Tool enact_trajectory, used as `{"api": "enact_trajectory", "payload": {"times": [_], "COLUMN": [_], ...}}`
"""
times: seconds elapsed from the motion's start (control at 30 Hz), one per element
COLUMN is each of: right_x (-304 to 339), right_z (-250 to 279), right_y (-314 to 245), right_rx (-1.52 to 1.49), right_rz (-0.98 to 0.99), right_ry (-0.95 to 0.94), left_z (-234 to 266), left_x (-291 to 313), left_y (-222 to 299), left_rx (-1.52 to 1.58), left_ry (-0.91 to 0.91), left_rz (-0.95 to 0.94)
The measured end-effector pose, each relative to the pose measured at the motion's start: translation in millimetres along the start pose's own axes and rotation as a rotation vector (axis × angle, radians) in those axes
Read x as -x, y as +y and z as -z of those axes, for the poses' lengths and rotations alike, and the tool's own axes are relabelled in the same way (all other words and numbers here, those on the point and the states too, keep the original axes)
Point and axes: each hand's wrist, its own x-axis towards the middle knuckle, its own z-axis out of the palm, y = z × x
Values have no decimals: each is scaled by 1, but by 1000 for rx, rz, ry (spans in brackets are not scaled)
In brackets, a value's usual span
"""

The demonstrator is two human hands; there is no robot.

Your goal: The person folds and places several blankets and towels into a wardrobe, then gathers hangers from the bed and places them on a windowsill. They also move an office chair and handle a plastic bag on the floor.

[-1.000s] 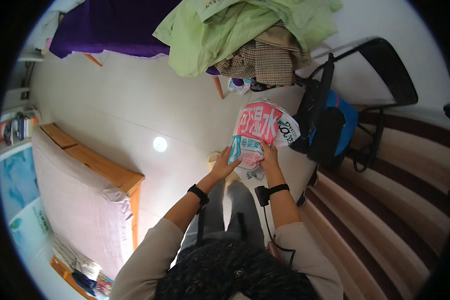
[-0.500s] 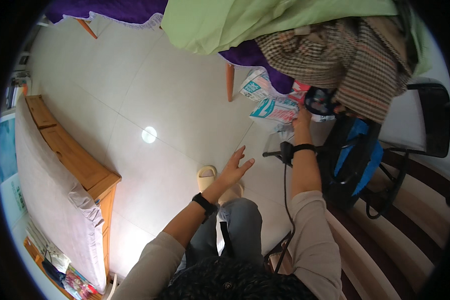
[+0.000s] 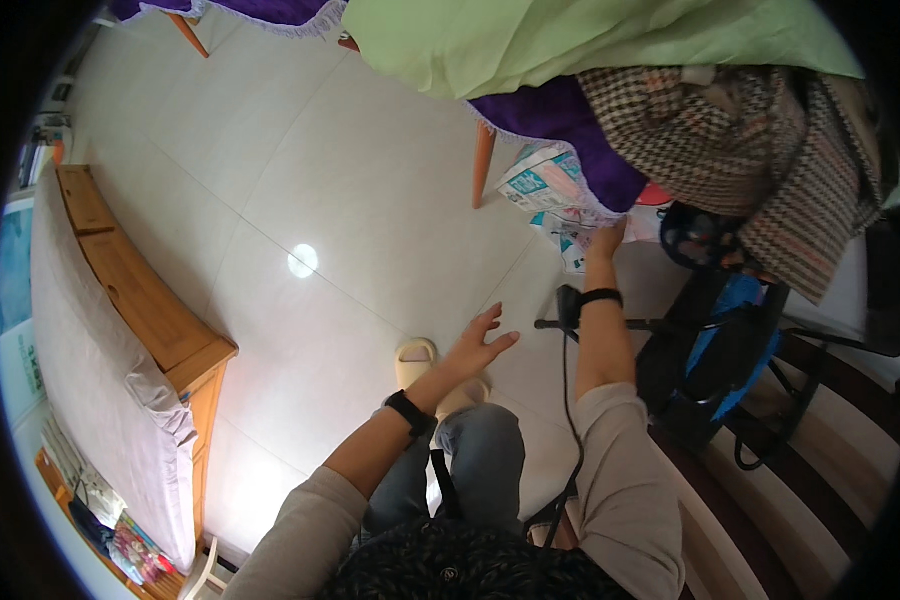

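My right hand [image 3: 604, 240] reaches down to a white plastic bag [image 3: 573, 247] with teal and pink print, beneath the hanging purple cloth [image 3: 595, 145]. Its fingers look closed on the bag's edge, though their tips are partly hidden. Against the same cloth leans another printed bag [image 3: 540, 182]. Over the floor, nearer my body, my left hand [image 3: 478, 347] hangs open and holds nothing, its thumb apart from the fingers. Something red [image 3: 654, 195] and a dark patterned round thing [image 3: 692, 236] show to the right of my right hand.
A green cloth [image 3: 570, 40] and a checked garment [image 3: 700, 150] hang above the bags. At right are a black metal frame [image 3: 660, 324] with blue material [image 3: 735, 300] and a striped surface [image 3: 730, 480]. A wooden cabinet [image 3: 145, 300] stands left, and a table leg [image 3: 483, 165] ahead.
The bag under my right hand has shifted and crumpled, and more of it is hidden by the purple cloth. The view has moved slightly. My left hand stays open.
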Motion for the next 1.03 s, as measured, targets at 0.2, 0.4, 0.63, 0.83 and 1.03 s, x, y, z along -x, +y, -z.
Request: {"api": "enact_trajectory", "payload": {"times": [0.2,0.4,0.63,0.83,1.03], "right_x": [172,416,484,579,720], "right_z": [48,73,63,68,90], "right_y": [50,-61,-296,-524,-683], "right_rx": [526,-113,539,339,-39], "right_rz": [230,-861,146,860,1649], "right_ry": [-163,-711,-1016,-1054,-1073], "left_z": [-8,34,128,176,194], "left_x": [52,174,339,448,509], "left_y": [23,123,289,349,328], "left_rx": [-3,-1096,-923,-953,-967], "left_ry": [102,-3,76,551,663], "left_rz": [20,-702,-228,-382,-373]}}
